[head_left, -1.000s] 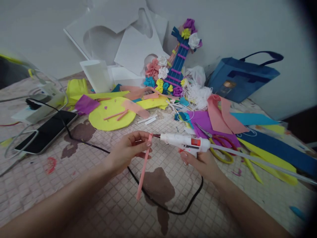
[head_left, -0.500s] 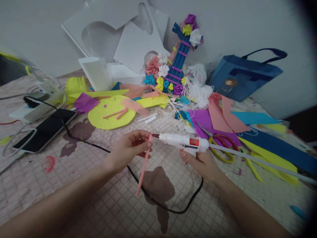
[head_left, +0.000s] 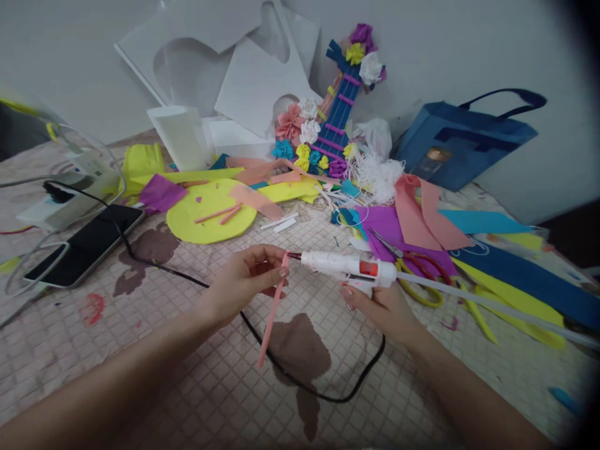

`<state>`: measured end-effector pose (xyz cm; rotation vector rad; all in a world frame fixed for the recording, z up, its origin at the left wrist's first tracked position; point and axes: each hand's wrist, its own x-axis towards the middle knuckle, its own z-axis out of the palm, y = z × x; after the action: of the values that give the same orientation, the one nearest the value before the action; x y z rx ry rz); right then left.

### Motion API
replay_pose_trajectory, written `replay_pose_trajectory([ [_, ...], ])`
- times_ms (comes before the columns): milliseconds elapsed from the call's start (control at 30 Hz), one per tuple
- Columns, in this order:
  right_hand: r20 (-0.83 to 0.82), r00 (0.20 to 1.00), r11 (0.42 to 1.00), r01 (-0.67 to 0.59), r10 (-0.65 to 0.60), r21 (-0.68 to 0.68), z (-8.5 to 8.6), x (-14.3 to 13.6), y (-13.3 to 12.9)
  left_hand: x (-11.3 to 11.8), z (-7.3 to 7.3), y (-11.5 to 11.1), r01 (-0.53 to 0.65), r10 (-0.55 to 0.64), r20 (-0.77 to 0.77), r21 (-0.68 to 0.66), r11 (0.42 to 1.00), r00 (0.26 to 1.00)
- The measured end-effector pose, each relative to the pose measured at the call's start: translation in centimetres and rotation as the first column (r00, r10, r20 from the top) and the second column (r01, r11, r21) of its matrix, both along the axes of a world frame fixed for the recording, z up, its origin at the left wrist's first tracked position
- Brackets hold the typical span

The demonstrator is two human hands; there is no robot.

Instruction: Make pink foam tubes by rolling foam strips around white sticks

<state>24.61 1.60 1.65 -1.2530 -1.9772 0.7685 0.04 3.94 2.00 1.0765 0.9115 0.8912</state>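
Note:
Pinched in my left hand (head_left: 248,278) is a narrow pink paper strip (head_left: 270,328), its lower end hanging down over the table. My right hand (head_left: 377,306) is wrapped round the handle of a white glue gun (head_left: 344,267). The gun's dark nozzle points left and meets the top of the strip at my left fingertips; whether glue is coming out is too small to tell. A long translucent glue stick (head_left: 478,301) sticks out of the gun's back, and a black cord (head_left: 323,394) loops across the table below both hands.
Scissors (head_left: 422,275) lie beside my right hand among coloured paper pieces. A yellow paper oval (head_left: 210,215) lies beyond my left hand. Further off stand a flower-trimmed blue guitar shape (head_left: 335,122) and a blue bag (head_left: 464,147). A phone (head_left: 89,244) and power strip (head_left: 56,206) are left.
Almost nothing differs. The hanging end of the pink strip has shifted very slightly up and left; both hands and the glue gun keep their places.

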Motion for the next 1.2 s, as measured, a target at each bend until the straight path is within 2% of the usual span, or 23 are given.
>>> replay_pose_trajectory([
  [467,0.029,0.999,1.0,0.012,-0.012,-0.001,0.1,0.0,0.1,-0.2,0.3,0.2,-0.015,0.016,-0.02,0.026,1.0,1.0],
  [600,-0.011,0.996,0.995,0.09,-0.09,-0.043,-0.5,0.0,0.6,-0.2,0.6,0.2,-0.05,0.05,-0.011,0.022,0.999,0.999],
  [733,-0.049,0.959,0.956,0.275,-0.281,-0.1,-1.9,0.5,2.5,-0.2,0.8,0.1,-0.084,0.084,0.017,0.002,0.996,0.996],
  [833,-0.015,0.927,0.925,0.374,-0.375,-0.062,-3.1,1.0,5.1,-0.1,0.7,0.1,-0.061,0.061,0.013,-0.017,0.998,0.998],
  [1000,0.062,0.936,0.938,0.342,-0.345,0.058,-4.4,0.9,8.9,0.0,0.3,-0.2,0.019,-0.018,0.005,-0.038,0.999,1.0],
  [1100,0.103,0.939,0.942,0.318,-0.329,0.109,-4.7,0.8,9.4,0.0,0.2,-0.4,0.038,-0.038,0.014,-0.045,0.998,0.999],
  [1200,0.127,0.94,0.944,0.299,-0.316,0.138,-4.8,1.0,8.9,0.1,0.2,-0.5,0.057,-0.056,0.021,-0.066,0.996,0.998],
])
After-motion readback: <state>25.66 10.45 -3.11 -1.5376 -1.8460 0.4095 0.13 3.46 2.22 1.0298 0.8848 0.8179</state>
